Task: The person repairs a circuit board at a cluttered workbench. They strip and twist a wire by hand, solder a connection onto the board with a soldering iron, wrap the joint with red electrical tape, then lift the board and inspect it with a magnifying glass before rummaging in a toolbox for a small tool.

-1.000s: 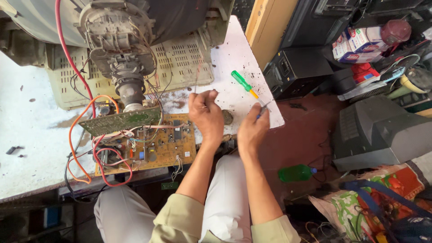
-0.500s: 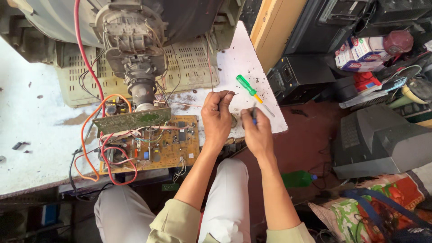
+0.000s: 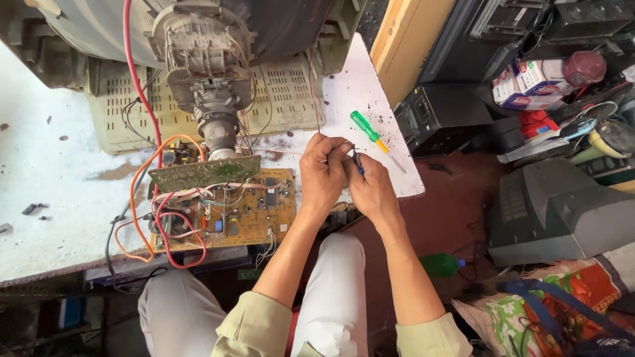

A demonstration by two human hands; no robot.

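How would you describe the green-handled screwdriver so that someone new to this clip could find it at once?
Start at the white workbench and go to its right corner, past the big grey picture tube. There, just above the person's two hands, lies the green-handled screwdriver, pointing down-right. Its bright green grip with an orange collar is unlike anything else on the bench.

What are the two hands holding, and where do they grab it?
The left hand pinches a thin wire at its lower end. The right hand grips a small dark tool; where exactly is hidden.

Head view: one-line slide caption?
Both hands, left hand and right hand, pinch a thin wire beside a tan circuit board and green-handled screwdriver on a white workbench.
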